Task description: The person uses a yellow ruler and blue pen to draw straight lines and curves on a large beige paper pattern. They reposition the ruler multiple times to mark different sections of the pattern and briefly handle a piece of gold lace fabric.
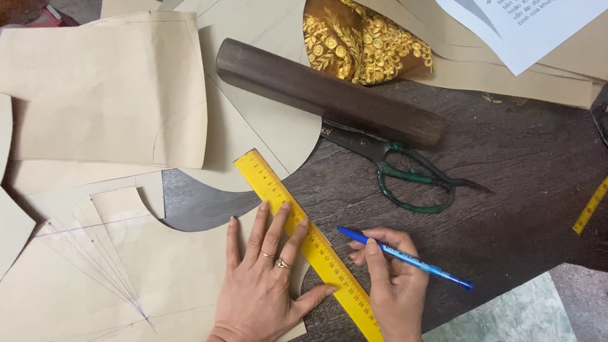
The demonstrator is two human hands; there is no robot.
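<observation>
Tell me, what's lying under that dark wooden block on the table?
Under the dark wooden block lie tan paper pattern pieces and the blades of the green-handled scissors. Only the handles and the blade base show; the blade tips are covered, as is anything else beneath.

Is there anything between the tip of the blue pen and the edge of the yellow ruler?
Nothing visible. The right hand holds the blue pen with its tip just beside the yellow ruler; only bare dark table lies between. The left hand presses the ruler flat.
</observation>
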